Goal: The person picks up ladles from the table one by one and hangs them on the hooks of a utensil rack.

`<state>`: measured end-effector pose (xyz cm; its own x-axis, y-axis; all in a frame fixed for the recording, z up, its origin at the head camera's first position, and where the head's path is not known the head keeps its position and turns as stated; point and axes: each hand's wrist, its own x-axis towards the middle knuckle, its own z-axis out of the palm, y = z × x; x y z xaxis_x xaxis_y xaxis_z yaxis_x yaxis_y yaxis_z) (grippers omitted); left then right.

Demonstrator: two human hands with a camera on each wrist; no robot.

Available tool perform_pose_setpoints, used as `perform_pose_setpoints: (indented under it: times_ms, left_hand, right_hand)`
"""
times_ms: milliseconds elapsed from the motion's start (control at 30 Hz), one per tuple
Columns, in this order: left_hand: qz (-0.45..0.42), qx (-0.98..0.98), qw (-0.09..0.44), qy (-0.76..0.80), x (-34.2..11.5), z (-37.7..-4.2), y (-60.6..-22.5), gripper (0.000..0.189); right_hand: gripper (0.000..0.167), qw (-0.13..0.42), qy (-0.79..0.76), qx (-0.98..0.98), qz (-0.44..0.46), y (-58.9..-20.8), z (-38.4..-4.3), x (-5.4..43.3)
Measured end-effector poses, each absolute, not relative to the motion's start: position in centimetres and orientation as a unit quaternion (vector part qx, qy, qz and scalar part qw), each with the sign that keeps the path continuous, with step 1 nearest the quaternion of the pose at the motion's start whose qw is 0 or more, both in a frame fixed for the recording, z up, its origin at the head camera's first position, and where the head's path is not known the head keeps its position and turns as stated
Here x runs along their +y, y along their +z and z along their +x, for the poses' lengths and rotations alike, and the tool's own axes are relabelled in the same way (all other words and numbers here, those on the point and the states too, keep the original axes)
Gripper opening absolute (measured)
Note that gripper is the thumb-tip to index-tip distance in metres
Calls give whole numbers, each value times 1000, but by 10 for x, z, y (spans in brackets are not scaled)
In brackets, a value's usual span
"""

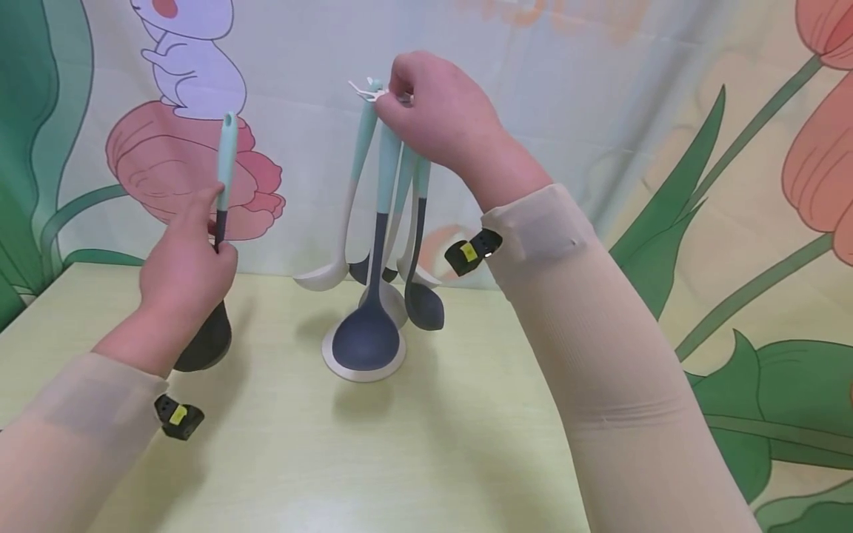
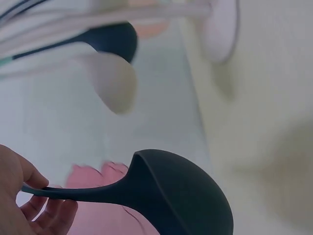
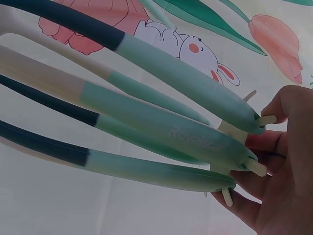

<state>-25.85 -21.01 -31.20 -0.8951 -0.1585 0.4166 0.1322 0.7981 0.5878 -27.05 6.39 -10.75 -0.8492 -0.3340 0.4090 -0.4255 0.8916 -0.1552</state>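
My left hand [image 1: 186, 263] grips a dark ladle [image 2: 190, 196] with a mint handle [image 1: 227, 152] by its neck, handle up and bowl down, left of a utensil stand [image 1: 363, 377]. In the left wrist view, thumb and fingers pinch the dark shaft. My right hand [image 1: 443, 111] holds the top of the stand, fingers curled beside its pale hooks [image 3: 254, 166]. From the hooks hang several utensils with mint handles: a dark ladle [image 1: 366, 344] in front, a pale ladle [image 1: 323, 277] at left, a small dark spoon [image 1: 424, 307] at right. The stand's pole is mostly hidden.
The stand's round pale base is on a light yellow table [image 1: 280, 444]. Behind the table hangs a printed curtain [image 1: 293, 148] with a rabbit and tulips. A small black device [image 1: 473, 252] sits at each wrist.
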Motion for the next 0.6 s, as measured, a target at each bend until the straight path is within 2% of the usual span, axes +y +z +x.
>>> perform_pose_setpoints:
  times_ms: [267, 600]
  left_hand:
    - [-54, -895, 278, -344, -173, -236, -287, 69]
    - [-113, -874, 323, -344, -142, -218, -275, 70]
  right_hand:
    - [24, 188, 136, -953, 196, -108, -270, 66]
    - [23, 196, 131, -951, 200, -108, -269, 66]
